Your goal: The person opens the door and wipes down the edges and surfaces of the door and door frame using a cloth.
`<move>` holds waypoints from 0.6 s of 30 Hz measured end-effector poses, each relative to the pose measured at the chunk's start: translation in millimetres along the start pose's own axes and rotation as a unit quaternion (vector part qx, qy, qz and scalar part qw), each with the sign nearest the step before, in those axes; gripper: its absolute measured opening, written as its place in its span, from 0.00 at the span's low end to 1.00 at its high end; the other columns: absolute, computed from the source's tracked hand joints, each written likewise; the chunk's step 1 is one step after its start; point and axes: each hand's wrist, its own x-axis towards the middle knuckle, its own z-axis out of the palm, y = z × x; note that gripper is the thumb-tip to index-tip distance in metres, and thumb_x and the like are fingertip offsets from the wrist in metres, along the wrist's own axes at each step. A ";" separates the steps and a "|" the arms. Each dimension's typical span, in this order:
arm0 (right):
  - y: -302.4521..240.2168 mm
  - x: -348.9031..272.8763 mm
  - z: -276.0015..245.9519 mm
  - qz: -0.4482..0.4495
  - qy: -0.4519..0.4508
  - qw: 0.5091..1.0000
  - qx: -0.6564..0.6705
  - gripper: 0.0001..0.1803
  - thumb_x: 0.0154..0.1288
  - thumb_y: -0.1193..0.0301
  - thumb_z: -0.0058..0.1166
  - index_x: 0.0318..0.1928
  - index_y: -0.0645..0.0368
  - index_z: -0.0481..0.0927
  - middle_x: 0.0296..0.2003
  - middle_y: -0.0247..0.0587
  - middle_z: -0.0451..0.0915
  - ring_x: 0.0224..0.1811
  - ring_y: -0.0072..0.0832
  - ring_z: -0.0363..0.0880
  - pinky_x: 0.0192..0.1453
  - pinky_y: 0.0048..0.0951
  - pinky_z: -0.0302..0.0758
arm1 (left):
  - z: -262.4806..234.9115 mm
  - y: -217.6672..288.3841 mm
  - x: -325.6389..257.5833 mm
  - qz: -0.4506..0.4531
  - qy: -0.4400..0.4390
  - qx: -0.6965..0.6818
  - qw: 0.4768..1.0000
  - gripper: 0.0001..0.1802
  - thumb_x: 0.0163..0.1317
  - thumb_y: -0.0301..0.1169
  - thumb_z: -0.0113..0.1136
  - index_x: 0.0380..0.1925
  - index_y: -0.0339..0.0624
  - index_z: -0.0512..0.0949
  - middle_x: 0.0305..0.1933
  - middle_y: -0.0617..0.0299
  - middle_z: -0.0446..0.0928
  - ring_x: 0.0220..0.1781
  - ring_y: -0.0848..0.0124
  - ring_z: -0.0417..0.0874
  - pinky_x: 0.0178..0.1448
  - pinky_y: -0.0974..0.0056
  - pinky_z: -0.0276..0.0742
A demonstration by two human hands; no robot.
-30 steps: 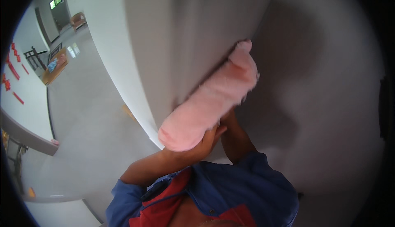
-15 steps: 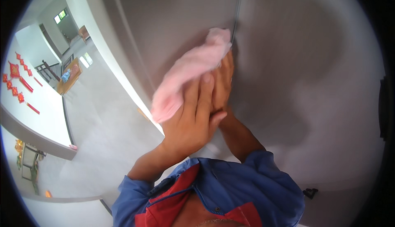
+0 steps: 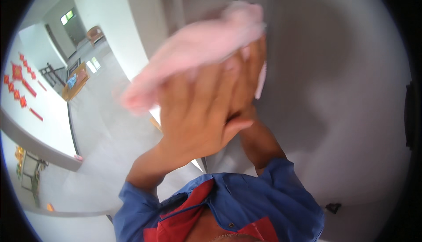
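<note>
So the pink cloth (image 3: 198, 44) is right up at the far side of both hands, stretched on a slant across the grey panel (image 3: 343, 101), its left end poking out past the panel's pale edge (image 3: 118, 27). Left hand (image 3: 200, 108) is laid out flat over the near side of the cloth, fingers straight, not curled around it. Right hand (image 3: 252, 73) is mostly tucked behind the left, so I can't tell if it's gripping or just pressing (the blur doesn't help either)

For doing it well, I'd spread the pressure over both palms, keep the fold flat under the fingers and rein in that floppy left end so it doesn't snag on the edge. Smooth overlapping strokes should beat quick jabs, imo

As for writing: I can't read a brand or label anywhere, and the red hangings (image 3: 16, 72) far left are too small to make out
</note>
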 end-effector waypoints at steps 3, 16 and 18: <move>46.0 -0.9 2.7 -0.083 0.042 0.993 -0.077 0.30 0.77 0.55 0.53 0.70 0.62 0.72 0.71 0.59 0.69 0.73 0.64 0.65 0.72 0.62 0.65 | 11.6 10.9 20.5 -0.009 -0.039 -0.081 0.996 0.49 0.53 0.54 0.70 0.71 0.37 0.71 0.76 0.46 0.67 0.76 0.48 0.68 0.73 0.48 0.69; 7.0 4.0 -7.4 -0.087 0.033 0.995 -0.042 0.26 0.82 0.59 0.44 0.66 0.67 0.76 0.68 0.69 0.69 0.72 0.68 0.65 0.73 0.62 0.65 | -6.5 3.7 -3.3 0.004 0.032 0.006 0.999 0.43 0.64 0.61 0.57 0.63 0.32 0.77 0.70 0.43 0.75 0.75 0.53 0.72 0.74 0.51 0.65; -36.5 33.6 -14.2 0.005 -0.129 0.991 -0.047 0.27 0.80 0.59 0.44 0.66 0.67 0.75 0.68 0.69 0.69 0.73 0.67 0.65 0.73 0.64 0.64 | -23.8 -8.0 -9.8 -0.018 0.053 -0.034 0.998 0.43 0.70 0.62 0.53 0.62 0.29 0.77 0.69 0.40 0.75 0.73 0.42 0.72 0.76 0.45 0.63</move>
